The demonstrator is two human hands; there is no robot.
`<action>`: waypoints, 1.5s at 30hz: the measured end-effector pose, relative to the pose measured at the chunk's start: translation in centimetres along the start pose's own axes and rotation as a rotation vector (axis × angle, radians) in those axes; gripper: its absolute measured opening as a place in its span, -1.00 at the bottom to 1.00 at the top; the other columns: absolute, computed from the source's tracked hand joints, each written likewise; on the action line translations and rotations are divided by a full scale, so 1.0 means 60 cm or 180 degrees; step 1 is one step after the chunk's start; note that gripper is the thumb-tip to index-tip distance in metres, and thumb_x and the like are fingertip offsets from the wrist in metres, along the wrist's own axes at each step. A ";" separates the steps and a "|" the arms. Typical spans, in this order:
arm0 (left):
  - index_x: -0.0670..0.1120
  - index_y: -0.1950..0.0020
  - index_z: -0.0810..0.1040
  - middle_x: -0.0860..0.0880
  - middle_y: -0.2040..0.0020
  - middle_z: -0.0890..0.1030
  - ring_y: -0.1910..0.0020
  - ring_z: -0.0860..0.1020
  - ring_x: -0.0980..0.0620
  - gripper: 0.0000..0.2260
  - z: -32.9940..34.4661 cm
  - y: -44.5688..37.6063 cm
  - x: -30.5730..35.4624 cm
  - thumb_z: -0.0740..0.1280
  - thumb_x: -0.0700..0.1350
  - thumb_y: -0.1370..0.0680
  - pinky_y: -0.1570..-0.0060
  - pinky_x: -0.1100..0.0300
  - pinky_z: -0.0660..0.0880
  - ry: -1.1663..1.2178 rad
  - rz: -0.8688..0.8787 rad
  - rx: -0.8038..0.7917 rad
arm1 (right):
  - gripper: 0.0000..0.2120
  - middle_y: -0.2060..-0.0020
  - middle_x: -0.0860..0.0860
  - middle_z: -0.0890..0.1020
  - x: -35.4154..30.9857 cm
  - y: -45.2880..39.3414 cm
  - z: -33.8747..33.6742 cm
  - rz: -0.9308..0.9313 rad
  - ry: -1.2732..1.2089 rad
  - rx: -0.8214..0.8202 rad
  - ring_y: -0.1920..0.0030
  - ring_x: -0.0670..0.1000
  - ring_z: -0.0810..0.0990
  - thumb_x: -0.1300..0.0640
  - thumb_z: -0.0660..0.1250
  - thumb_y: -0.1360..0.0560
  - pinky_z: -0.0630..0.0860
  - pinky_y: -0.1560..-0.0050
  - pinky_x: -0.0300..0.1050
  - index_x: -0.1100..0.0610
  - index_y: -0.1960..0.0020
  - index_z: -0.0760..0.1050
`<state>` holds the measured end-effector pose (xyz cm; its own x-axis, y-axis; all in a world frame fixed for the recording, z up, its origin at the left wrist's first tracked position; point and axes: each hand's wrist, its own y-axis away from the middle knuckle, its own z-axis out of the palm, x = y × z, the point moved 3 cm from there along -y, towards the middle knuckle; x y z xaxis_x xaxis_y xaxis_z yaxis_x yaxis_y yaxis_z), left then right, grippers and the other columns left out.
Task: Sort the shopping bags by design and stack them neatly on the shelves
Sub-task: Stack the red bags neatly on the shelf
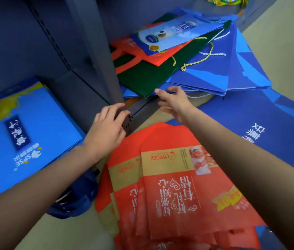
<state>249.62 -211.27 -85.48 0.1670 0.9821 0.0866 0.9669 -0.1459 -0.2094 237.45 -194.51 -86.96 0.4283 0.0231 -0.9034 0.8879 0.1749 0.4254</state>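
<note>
Dark grey metal shelving (56, 51) filled the upper left of the head view, its corner post (127, 121) coming down to the floor at centre. Light-blue bags (40, 127) lay flat on the low shelf at left, long axis running from lower left to upper right; a dark label with white characters and the letters "SPSE" read upside down to the camera. Dark-blue bags (261, 127) lay on the floor at right, white characters also inverted; more royal-blue bags (220, 73) were fanned on the shelf right of the post, bottoms toward the camera, white cord handles showing. Red bags (175, 193) were stacked loosely on the floor at lower centre, long axis roughly toward the camera, each with a tan band printed "CONGEE", upside down, and white characters below it. On the right-hand shelf a dark-green bag (148, 76) with a gold cord lay over the blue ones, a red bag (133, 53) over it, and a pale-blue printed bag (175, 31) on top, tilted; its print was too small to read.

Left hand (106, 130) rested on the corner post, fingers loosely curved over its edge. Right hand (175, 101) was held just in front of the green bag's near edge, fingers extended and slightly apart, holding nothing.
</note>
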 end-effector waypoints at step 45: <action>0.13 -0.49 0.18 -0.01 -0.53 0.07 -0.48 0.05 -0.13 -0.50 0.064 -0.191 0.071 0.21 -0.02 -0.57 -0.38 -0.12 0.11 0.0090 -0.0294 -0.1451 | -0.52 -0.19 0.28 0.43 -0.123 -0.161 -0.024 -0.1778 0.5971 -0.0153 -0.16 0.29 0.47 0.24 0.24 -0.51 0.39 0.01 0.02 0.24 -0.40 0.19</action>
<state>238.53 -204.95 -86.44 0.0754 0.9908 0.1127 0.9630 -0.1016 0.2494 225.49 -194.95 -84.46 -0.5719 0.8033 0.1662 0.8199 0.5535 0.1463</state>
